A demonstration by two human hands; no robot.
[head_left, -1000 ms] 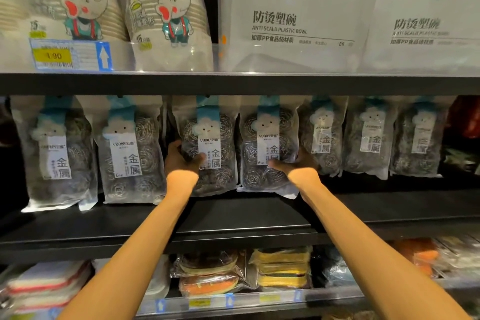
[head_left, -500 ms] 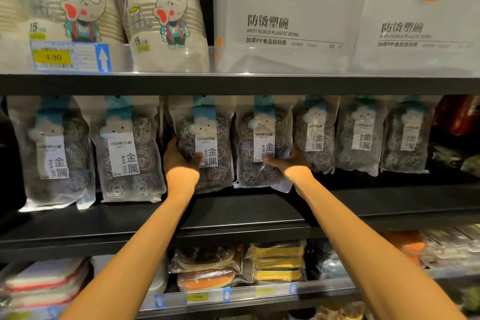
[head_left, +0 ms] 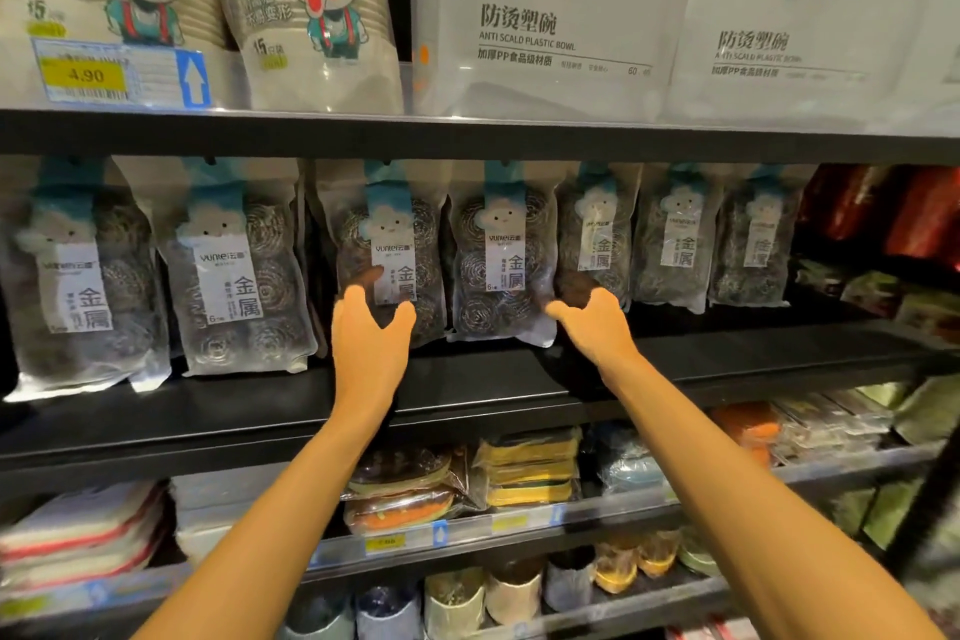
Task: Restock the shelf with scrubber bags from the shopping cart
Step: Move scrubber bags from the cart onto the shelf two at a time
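Bags [head_left: 501, 255] sit restocked beneath the shelf [head_left: 467, 135] as left hand [head_left: 371, 333] and right hand [head_left: 595, 327] let go, fingers wide, empty.

rightmost scrubber bag [head_left: 758, 244]: label blurred | right bowl pack [head_left: 810, 83]: top cropped

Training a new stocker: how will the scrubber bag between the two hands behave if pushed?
Probably light: the bag holds airy wire coils. Its glossy film looks slippery, so a grip may slide. Tall, thin and upright on the shelf, it would likely tip or lean if pushed.
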